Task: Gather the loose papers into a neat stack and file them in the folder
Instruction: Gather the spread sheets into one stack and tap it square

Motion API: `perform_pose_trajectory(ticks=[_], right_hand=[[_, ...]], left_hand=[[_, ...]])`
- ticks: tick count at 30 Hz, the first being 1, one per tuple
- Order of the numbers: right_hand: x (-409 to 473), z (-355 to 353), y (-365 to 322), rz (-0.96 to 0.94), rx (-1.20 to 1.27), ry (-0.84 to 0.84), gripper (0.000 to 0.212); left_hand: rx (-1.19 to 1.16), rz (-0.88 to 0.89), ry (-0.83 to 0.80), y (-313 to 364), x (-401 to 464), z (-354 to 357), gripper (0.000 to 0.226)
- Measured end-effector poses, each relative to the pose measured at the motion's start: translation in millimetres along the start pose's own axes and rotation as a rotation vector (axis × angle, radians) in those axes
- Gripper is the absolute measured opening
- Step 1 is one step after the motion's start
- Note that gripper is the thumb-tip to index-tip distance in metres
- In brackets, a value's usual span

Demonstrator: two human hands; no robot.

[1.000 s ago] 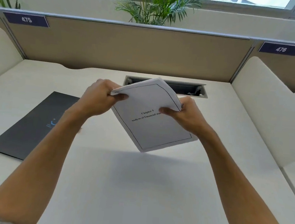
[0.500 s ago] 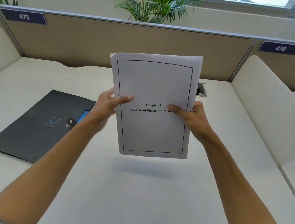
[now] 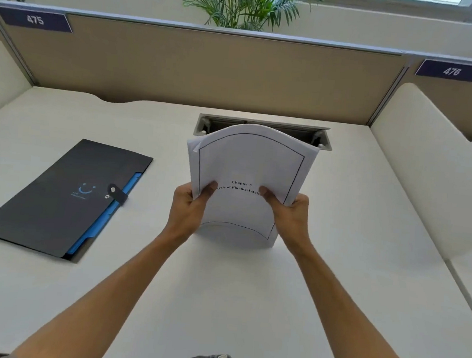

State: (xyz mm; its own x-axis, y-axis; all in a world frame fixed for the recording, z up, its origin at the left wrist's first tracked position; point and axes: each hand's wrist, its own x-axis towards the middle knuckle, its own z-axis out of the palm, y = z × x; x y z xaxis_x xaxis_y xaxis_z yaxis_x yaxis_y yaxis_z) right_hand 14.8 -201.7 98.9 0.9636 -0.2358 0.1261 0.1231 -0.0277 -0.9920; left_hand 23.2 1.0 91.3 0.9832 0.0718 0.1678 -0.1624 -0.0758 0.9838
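Left hand point(image 3: 188, 210) and right hand point(image 3: 290, 215) are each keeping a clenched grip on the white printed paper stack point(image 3: 247, 177); its bottom edge is seemingly tapping the white table point(image 3: 219, 304); loosening slightly should help edges align.

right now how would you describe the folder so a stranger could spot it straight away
On the white desk, look left of the two hands holding up the paper stack. The folder lies flat and closed there, angled. It is the only dark thing on the desk: black, with a small blue smile logo, a blue edge peeking out and a snap tab.
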Motion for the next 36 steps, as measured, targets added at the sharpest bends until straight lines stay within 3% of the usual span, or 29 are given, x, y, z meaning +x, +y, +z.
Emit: perform_pose_trajectory(ticks=[4,8,11,15,16,19,21,25,30,36], right_hand=[[-9.5,1.1,17.9,0.032,-0.004,-0.007,0.026],[-8.6,-0.5,18.2,0.022,0.004,0.02,0.026],[-12.1,-0.5,23.6,0.066,0.005,0.003,0.021],[-14.3,-0.5,32.7,0.097,0.012,0.009,0.043],[-13.5,0.2,33.0,0.106,0.007,0.017,0.042],[-9.5,2.0,27.8,0.09,0.021,0.075,0.009],[-3.4,2.8,27.4,0.078,-0.037,0.135,0.012],[8.8,4.8,35.4,0.179,-0.194,0.219,0.021],[17.2,7.4,52.4,0.244,-0.316,0.201,0.04],[23.3,11.8,66.8,0.294,-0.451,0.129,0.044]], left_hand=[[-0.016,-0.064,-0.043,-16.8,-8.6,-0.2,0.014],[-0.073,-0.075,0.012,-11.6,-8.9,0.5,0.025],[-0.062,-0.105,-0.034,-16.7,-11.4,0.1,0.018],[-0.077,-0.151,-0.019,-27.9,-14.2,0.1,0.033],[-0.088,-0.173,-0.007,-27.1,-12.9,-0.6,0.027],[-0.118,-0.198,-0.006,-22.5,-4.5,-3.5,0.013],[-0.124,-0.238,-0.002,-23.7,-0.6,-4.7,0.014],[-0.094,-0.342,0.044,-35.0,3.0,-4.1,0.029],[0.085,-0.392,0.127,-54.2,4.3,0.0,0.07],[0.28,-0.421,0.125,-64.7,5.8,6.7,0.075]])
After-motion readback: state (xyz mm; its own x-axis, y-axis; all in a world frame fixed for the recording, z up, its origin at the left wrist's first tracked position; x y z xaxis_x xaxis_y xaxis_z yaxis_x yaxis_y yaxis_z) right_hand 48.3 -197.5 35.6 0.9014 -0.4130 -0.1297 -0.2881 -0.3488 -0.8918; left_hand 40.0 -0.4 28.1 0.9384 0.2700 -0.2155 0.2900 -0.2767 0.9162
